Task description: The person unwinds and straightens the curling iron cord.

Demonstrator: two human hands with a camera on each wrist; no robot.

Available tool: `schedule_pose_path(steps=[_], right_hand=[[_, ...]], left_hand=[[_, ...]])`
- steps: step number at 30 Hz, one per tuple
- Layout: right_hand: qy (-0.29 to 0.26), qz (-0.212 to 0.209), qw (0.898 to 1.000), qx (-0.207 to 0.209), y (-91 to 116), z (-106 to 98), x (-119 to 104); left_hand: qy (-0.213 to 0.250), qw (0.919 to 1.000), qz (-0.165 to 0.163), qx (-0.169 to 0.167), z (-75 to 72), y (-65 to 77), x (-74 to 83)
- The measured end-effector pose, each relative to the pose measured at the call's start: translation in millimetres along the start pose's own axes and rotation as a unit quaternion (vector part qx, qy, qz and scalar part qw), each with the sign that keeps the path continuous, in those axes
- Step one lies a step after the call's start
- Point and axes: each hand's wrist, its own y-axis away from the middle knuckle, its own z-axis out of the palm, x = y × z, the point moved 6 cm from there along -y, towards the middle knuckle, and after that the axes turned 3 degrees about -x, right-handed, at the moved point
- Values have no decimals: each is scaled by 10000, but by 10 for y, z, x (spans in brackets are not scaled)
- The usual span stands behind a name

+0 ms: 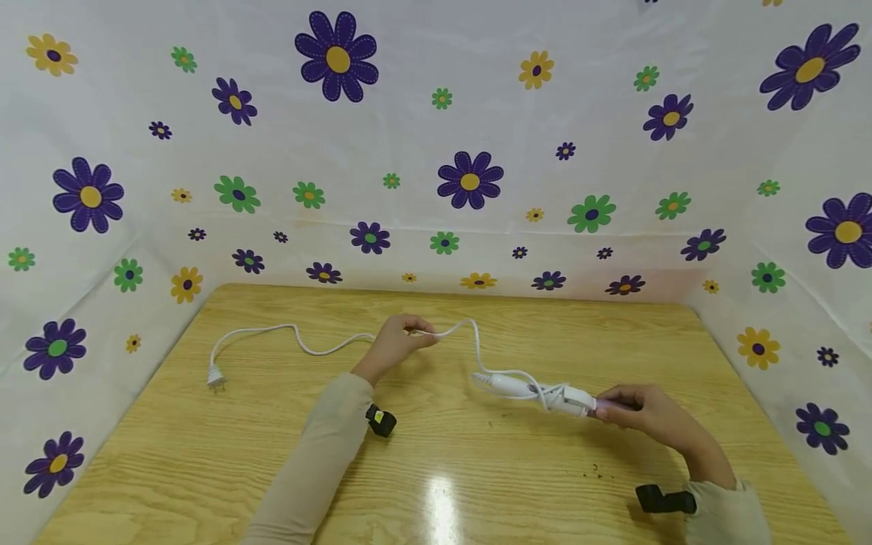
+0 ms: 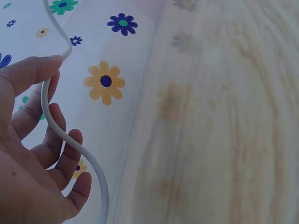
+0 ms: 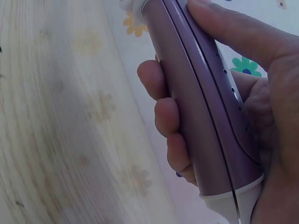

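Observation:
A hair straightener (image 1: 511, 386), white with a purple section, lies in the right half of the head view. My right hand (image 1: 647, 416) grips its purple end. The right wrist view shows fingers and thumb wrapped round the purple casing (image 3: 196, 107). Part of the white cord (image 1: 327, 353) is looped round the white body. My left hand (image 1: 398, 342) pinches the cord midway between thumb and forefinger. In the left wrist view the cord (image 2: 96, 168) runs past the other loosely bent fingers. On the left, the two-pin plug (image 1: 215, 376) lies on the table.
The wooden table (image 1: 436, 454) has a few dark specks (image 1: 596, 471) near its front right. White cloth (image 1: 409, 136) printed with flowers stands behind it and along both sides. A black wrist mount (image 1: 381, 421) sits on each sleeve.

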Motion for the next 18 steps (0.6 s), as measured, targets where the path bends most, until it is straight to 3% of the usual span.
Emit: schedule_pose_path(steps=[6, 13, 18], right_hand=[[71, 148, 9998, 144, 12, -14, 40], [103, 242, 9994, 206, 6, -15, 30], [102, 274, 9994, 210, 6, -8, 28]], left_hand=[[-409, 9991, -73, 39, 14, -6, -59], [-1253, 9918, -57, -260, 91, 13, -23], [-1077, 9936, 89, -338, 130, 25, 51]])
